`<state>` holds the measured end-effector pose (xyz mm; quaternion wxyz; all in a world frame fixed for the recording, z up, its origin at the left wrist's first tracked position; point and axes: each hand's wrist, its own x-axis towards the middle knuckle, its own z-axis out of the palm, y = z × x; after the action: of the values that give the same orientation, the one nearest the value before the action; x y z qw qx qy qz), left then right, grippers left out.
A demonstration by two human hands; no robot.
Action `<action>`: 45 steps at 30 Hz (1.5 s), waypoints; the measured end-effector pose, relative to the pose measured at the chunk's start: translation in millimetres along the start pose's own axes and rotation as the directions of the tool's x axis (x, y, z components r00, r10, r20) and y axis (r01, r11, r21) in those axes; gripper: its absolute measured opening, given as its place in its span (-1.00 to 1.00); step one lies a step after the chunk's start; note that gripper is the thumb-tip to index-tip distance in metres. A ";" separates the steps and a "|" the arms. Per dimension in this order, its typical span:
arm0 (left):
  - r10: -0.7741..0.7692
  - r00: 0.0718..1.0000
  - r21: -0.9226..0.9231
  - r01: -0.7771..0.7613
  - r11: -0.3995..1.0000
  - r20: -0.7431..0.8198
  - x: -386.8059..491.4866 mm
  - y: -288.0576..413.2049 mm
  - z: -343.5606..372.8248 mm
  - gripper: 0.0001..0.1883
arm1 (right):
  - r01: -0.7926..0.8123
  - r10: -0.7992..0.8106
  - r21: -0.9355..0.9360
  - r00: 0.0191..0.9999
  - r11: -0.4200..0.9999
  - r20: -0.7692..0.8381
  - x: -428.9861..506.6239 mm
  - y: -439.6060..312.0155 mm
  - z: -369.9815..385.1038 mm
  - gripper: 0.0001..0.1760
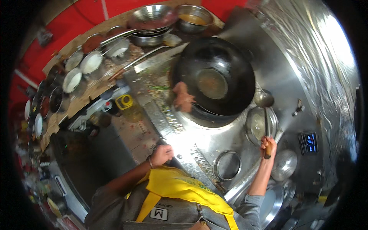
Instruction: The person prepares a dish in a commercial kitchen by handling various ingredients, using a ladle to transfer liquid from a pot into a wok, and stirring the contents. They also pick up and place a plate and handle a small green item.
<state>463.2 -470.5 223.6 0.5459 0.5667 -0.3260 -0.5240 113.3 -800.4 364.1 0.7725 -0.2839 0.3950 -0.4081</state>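
Note:
My right hand [268, 146] grips the wooden handle of a ladle [266, 122]. The ladle's metal bowl [264, 98] is at the right rim of a large black wok [241, 86]. A small pool of brownish liquid [212, 84] lies at the wok's bottom. Below the ladle's shaft stands a metal bowl [258, 128] with pale contents. My left hand [162, 155] is loosely curled by the stove's front edge, in front of my yellow apron [184, 184]; no object shows in it, though its fingers are partly hidden. A pinkish cloth [184, 99] hangs at the wok's left rim.
Several seasoning pots [92, 61] line the shelf at left. Behind them stand a stacked metal colander [152, 17] and a pot of yellowish liquid [194, 18]. A round strainer [227, 165], a perforated skimmer [284, 164] and a small lit display [309, 143] are at right. Food scraps [161, 92] litter the stove's left side.

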 end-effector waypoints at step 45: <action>-0.182 0.978 0.092 0.173 0.981 0.098 -3.4 21.3 32.2 -0.87 | -0.005 -0.021 0.336 0.997 0.942 0.074 -53.6 23.1 -9.1 -0.90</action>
<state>436.2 -480.3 249.5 0.4550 0.5871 -0.3241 -0.5859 96.0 -743.9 362.0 0.8224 -0.1652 0.2889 -0.4614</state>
